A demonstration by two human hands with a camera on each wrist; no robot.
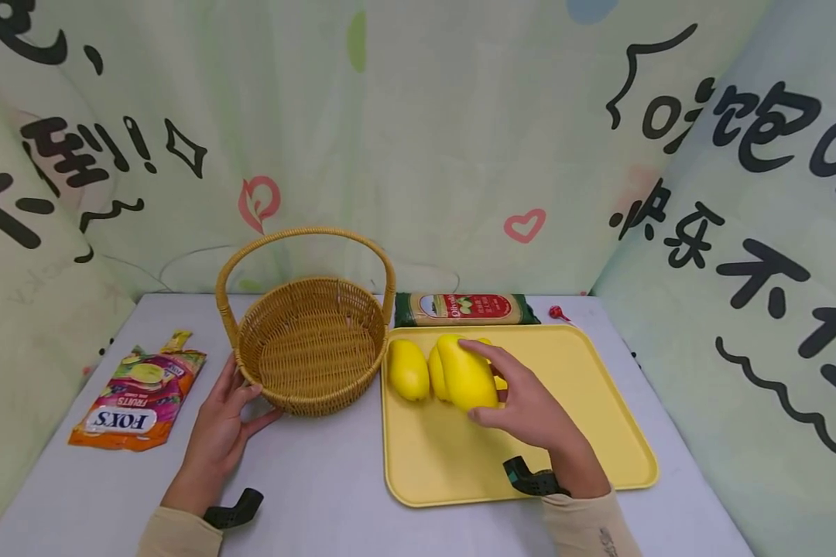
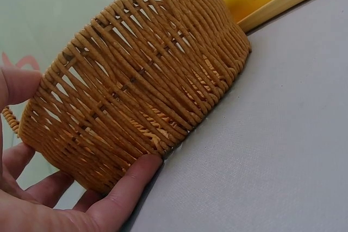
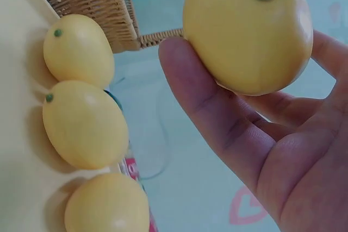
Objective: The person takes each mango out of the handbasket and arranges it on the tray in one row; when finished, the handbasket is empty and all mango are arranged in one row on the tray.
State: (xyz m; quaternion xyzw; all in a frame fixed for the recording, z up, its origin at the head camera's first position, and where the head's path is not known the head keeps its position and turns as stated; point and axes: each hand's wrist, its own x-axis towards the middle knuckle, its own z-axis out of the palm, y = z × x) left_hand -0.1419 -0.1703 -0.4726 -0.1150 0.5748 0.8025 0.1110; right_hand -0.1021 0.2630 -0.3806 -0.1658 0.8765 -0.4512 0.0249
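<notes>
A yellow mango-like fruit (image 1: 468, 379) with a green stem dot is held in my right hand (image 1: 529, 398), between thumb and fingers, over the yellow tray (image 1: 453, 472). Close by on the tray lie more such fruits: one at the left edge (image 1: 409, 370) and others partly hidden behind the held one. Three of them (image 3: 84, 123) line up in the right wrist view. At the left stands a wicker basket (image 1: 313, 340) with a tall handle, nothing inside. My left hand (image 1: 219, 425) holds its left side, fingers spread round the wall, thumb low near the base (image 2: 133, 186).
An orange and purple Fox's candy bag (image 1: 139, 398) lies left of my left hand. Behind the tray are a green and brown packet (image 1: 463, 309) and a small red lollipop (image 1: 557, 312). A printed curtain (image 1: 446, 155) encloses the white table (image 1: 320, 487).
</notes>
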